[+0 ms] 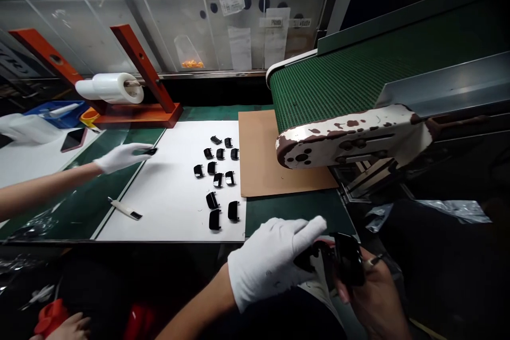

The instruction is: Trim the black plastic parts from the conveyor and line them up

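Observation:
My left hand [271,263], in a white glove, is closed around the left side of a glossy black part [349,257] near the bottom of the view. My bare right hand [374,292] grips the same part from the right, and a thin pale tool [372,262] sticks out between its fingers. Both hands are in front of the table's near edge. Beyond them, several small black pieces [214,219] lie scattered on a white sheet [171,180]. A brown cardboard sheet [258,154] borders it on the right.
A green conveyor [326,85] overhangs the cardboard. At the left, another person's gloved hand [123,157] holds a small black piece; a cutter [126,209] lies nearby. Film rolls [115,87] hang on a red stand [137,116]. A bare hand [69,328] touches something red at lower left.

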`<state>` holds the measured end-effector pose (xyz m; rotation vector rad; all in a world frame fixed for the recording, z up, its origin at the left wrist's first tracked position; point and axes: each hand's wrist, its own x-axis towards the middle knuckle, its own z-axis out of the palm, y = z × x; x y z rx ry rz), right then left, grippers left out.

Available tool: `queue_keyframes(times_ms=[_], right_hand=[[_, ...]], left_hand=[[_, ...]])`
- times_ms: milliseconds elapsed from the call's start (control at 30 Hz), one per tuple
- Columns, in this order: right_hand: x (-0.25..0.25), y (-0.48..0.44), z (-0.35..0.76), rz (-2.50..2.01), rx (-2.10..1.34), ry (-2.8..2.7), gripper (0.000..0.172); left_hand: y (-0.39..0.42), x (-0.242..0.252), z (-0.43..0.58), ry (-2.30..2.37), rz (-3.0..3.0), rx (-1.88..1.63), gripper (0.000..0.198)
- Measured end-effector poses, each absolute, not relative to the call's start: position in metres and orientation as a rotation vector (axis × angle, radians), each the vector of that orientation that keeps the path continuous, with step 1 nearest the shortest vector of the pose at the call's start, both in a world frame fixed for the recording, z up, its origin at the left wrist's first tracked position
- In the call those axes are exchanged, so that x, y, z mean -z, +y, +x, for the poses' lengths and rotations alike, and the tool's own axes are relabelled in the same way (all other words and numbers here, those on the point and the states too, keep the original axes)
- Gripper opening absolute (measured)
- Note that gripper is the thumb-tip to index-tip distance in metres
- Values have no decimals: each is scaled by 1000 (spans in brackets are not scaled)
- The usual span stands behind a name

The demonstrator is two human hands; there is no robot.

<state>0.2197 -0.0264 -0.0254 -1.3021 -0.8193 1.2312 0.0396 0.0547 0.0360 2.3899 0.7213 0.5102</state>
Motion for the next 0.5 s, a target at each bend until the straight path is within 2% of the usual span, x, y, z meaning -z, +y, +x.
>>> queue_keyframes(times_ms=[133, 233, 400, 500], right_hand=[[23, -28, 223, -1249, -1326, -835, 56], [26, -29, 223, -1202, -1388, -775, 54], [42, -25, 215, -1246, -1480, -632, 38], [53, -21, 208, -1253, -1481, -636, 41]], left_hand=[[52, -38, 36, 663, 2254, -546, 72], [40, -24, 34, 649, 2087, -726, 81], [11, 10, 36, 898, 1811, -918, 95], [0, 25, 38, 1004, 1745, -954, 95]])
